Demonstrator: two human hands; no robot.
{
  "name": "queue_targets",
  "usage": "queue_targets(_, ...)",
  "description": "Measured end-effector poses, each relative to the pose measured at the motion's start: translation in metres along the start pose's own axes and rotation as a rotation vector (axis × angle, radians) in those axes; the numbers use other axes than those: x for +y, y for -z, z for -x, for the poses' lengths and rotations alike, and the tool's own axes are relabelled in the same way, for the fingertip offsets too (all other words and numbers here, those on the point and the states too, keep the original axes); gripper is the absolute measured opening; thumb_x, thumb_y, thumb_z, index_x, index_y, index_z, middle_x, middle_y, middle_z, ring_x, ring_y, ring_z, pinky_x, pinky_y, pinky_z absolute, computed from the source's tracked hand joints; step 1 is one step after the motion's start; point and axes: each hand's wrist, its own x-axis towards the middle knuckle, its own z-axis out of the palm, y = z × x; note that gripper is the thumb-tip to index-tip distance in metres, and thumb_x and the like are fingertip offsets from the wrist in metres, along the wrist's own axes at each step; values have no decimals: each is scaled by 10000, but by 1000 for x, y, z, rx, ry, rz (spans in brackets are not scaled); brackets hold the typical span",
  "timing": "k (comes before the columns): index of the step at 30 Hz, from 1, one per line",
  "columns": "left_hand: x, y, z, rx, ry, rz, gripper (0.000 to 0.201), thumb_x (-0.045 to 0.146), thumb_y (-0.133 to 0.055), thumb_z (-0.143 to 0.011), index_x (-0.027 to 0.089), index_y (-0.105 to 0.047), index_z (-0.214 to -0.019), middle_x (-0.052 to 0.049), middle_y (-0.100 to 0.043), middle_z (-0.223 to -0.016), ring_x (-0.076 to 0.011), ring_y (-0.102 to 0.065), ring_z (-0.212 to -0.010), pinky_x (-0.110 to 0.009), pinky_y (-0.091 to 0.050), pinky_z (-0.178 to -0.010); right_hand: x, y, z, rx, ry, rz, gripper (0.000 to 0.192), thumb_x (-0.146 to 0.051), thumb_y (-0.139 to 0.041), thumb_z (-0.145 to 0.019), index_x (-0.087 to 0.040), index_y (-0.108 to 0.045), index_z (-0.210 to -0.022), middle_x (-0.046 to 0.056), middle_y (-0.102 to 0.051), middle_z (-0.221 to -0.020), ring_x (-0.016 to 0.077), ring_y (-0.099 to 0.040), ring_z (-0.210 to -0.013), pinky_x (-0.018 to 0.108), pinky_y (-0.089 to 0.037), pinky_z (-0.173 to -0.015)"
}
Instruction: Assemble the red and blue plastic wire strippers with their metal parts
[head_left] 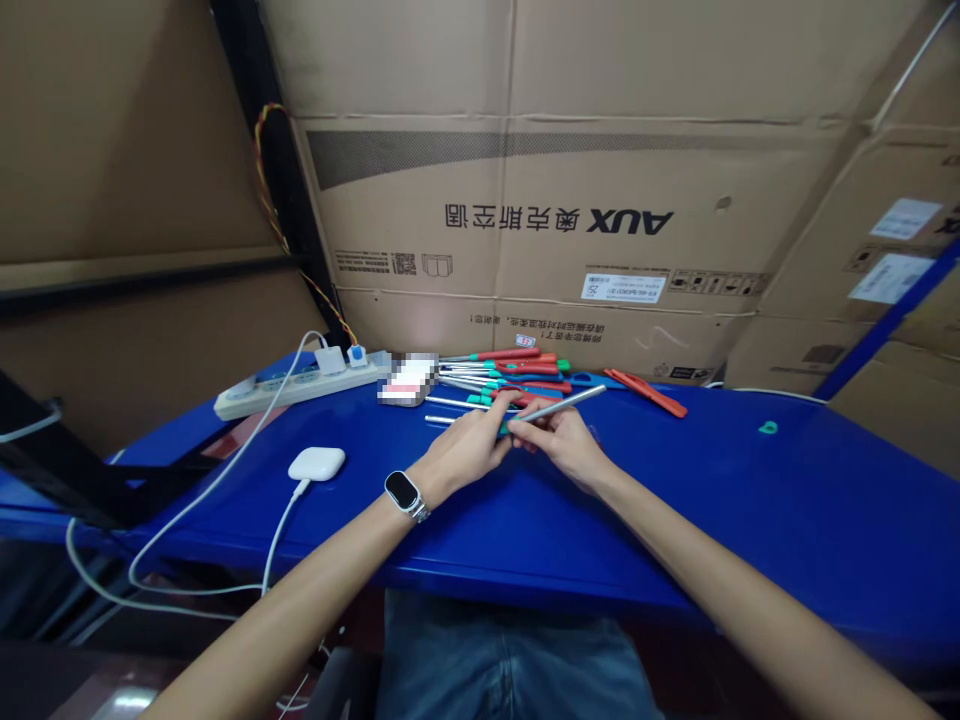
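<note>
My left hand [469,445] and my right hand [566,440] meet over the blue table [750,500], both gripping one tool. It has a silver metal shaft [570,402] that points up and to the right, and a teal part at the fingers. Just behind the hands lies a pile of similar tools [510,375] with red and teal handles and silver shafts. A watch sits on my left wrist [405,493].
A white power strip [300,383] lies at the back left with plugs and cables. A white earbud case [316,463] on a cable rests left of my hands. Red strips [646,391] and a small teal piece [766,428] lie right. Cardboard boxes [525,220] wall the back.
</note>
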Motion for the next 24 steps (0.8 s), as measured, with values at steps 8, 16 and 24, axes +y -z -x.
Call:
queue_targets(8,11,-2,-33,269,11,763,220,401,-544,-923,183,-571,-904,27,-542,-661,-107,-496,-531,-221,-418,-557,2,2,8,120,144,86,406,-578,-635,-805,-198,-557,-928,-15,-575,-741,116,-516,-624,247,-410,-562)
queue_targets(16,16,-5,-41,317,269,1423,430,602,-610,-841,177,-548,-863,1,-607,-708,-119,-582,-606,-192,-418,-486,6,-2,15,-268,-137,33,500,-671,-516,-845,-181,-498,-940,-2,-652,-658,126,-605,-496,216,-408,-460)
queue_targets(24,14,-7,-41,401,295,1333,541,664,-501,-884,141,-589,-987,-122,-747,-931,-222,-702,-849,-312,-541,-728,12,-8,17,-116,-51,82,375,-574,-506,-895,-200,-481,-906,-94,-496,-476,69,-381,-336,181,-293,-377)
